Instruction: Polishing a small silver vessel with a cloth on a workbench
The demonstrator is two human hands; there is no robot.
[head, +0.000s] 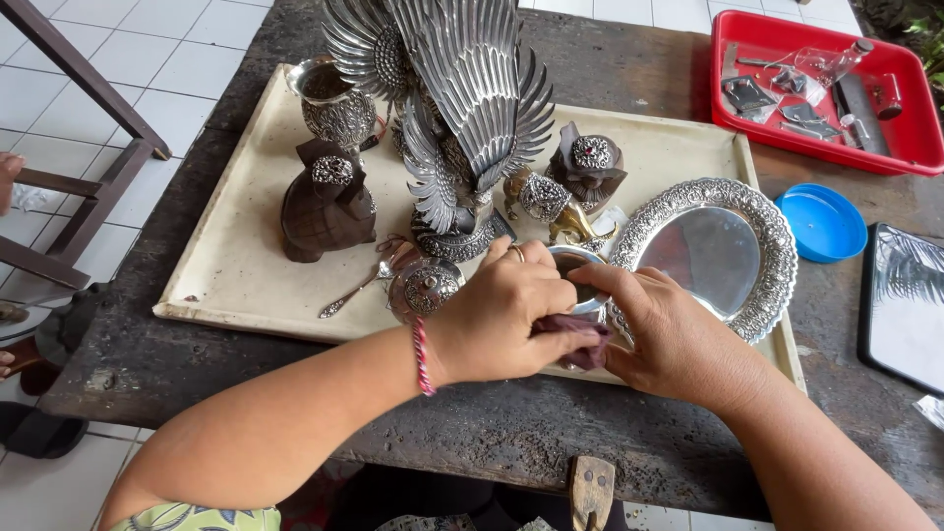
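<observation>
dark worn wooden worktable [197, 364] bore a cream rectangular tray [236, 265] | tall silver winged bird statue [462, 108] stood at tray's middle | left hand [501, 320] clasped a dark purple cloth [575, 339] | right hand [669, 339] gripped a small round silver bowl [575, 265] at tray's front edge

A single head-worn camera is looking steeply down and forward over a dark wooden workbench [147, 364], sitting close above the person's forearms, which are entering from the near edge. It is facing the far side, taking in a cream tray [231, 265] at centre, a red tray [919, 147] far right and white floor tiles far left.
</observation>
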